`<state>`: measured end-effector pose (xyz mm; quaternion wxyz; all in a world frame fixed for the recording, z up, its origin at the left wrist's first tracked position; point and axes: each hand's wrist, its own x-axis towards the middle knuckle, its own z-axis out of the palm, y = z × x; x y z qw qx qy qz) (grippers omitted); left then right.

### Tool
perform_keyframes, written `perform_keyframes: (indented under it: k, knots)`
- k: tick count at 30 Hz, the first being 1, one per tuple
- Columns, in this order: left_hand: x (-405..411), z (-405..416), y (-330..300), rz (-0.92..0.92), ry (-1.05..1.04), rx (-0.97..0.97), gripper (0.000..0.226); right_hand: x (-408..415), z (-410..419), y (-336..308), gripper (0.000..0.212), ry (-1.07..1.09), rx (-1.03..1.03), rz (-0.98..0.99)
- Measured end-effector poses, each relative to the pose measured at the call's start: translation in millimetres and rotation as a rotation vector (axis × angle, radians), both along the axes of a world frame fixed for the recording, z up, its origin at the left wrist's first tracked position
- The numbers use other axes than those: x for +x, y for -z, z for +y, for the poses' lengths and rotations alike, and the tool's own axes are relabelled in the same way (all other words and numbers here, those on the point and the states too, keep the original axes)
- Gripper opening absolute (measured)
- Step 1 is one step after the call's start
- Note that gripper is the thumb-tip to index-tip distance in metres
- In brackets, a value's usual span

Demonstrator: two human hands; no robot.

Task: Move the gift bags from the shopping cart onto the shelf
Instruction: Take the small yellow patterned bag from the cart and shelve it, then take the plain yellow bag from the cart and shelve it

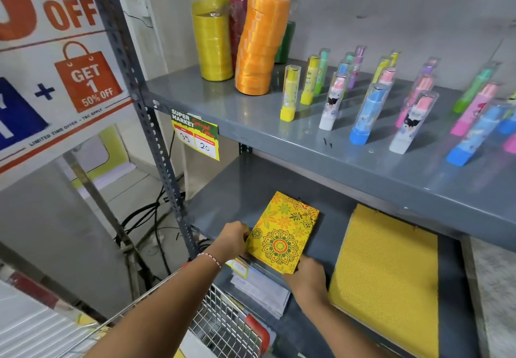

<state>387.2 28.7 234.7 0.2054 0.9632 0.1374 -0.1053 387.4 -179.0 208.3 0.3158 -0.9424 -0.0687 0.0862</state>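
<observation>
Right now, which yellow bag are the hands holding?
The small flowery gift bag with the round mandala, held between the left hand and right hand. The bigger plain-patterned yellow bag lies untouched to its right.

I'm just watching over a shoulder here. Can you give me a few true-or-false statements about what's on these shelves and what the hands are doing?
1. Both hands, left hand and right hand, hold the floral gift bag. True.
2. The floral gift bag is on the upper shelf. False: it is at the lower shelf.
3. The orange ribbon rolls lie flat in the cart. False: they stand stacked on the upper shelf.
4. A larger yellow bag lies to the right. True.
</observation>
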Motion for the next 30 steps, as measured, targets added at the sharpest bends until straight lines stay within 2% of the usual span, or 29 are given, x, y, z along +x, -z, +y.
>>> perform_keyframes:
  k: [4, 7, 8, 10, 11, 13, 15, 18, 19, 22, 25, 28, 30]
  knots:
    - [-8, -3, -2, 0.024, -0.072, 0.008, 0.038, -4, -3, -8, 0.017, -0.015, 0.026, 0.076]
    - [-41, -5, -6, -0.081, -0.261, -0.157, 0.071, -18, -15, -14, 0.04, -0.032, 0.025, 0.066]
    - [-60, -8, -7, -0.154, -0.371, -0.279, 0.07, -26, -20, -17, 0.051, -0.04, -0.006, 0.039]
    - [-111, -12, -5, -0.307, -0.642, -0.657, 0.047, -44, -27, -25, 0.062, -0.076, -0.037, -0.02]
    - [-131, -14, 2, -0.368, -0.757, -0.896, 0.04, -50, -30, -29, 0.06, -0.092, -0.013, -0.039]
    - [-192, -17, 20, -0.473, -1.036, -1.322, 0.045, -67, -26, -34, 0.05, -0.203, 0.084, -0.063]
    - [-255, -26, 41, -0.577, -1.359, -1.518, 0.045, -84, -15, -31, 0.038, -0.321, 0.19, -0.043]
    - [-339, -44, 76, -0.711, -1.824, -1.596, 0.049, -107, 13, -19, 0.019, -0.498, 0.252, 0.116]
    - [-364, -49, 87, -0.735, -1.949, -1.6, 0.052, -118, 27, -15, 0.02, -0.592, 0.225, 0.183]
    - [-395, -55, 103, -0.71, -2.081, -1.547, 0.055, -140, 60, 0, 0.02, -0.791, 0.119, 0.376]
    - [-410, -55, 131, -0.685, -2.153, -1.568, 0.035, -167, 105, 42, 0.018, -0.955, -0.051, 0.537]
    - [-411, -46, 167, -0.673, -2.219, -1.612, 0.046, -176, 141, 90, 0.016, -0.959, -0.209, 0.702]
    - [-412, -30, 189, -0.645, -2.327, -1.72, 0.049, -178, 167, 127, 0.011, -0.98, -0.376, 0.719]
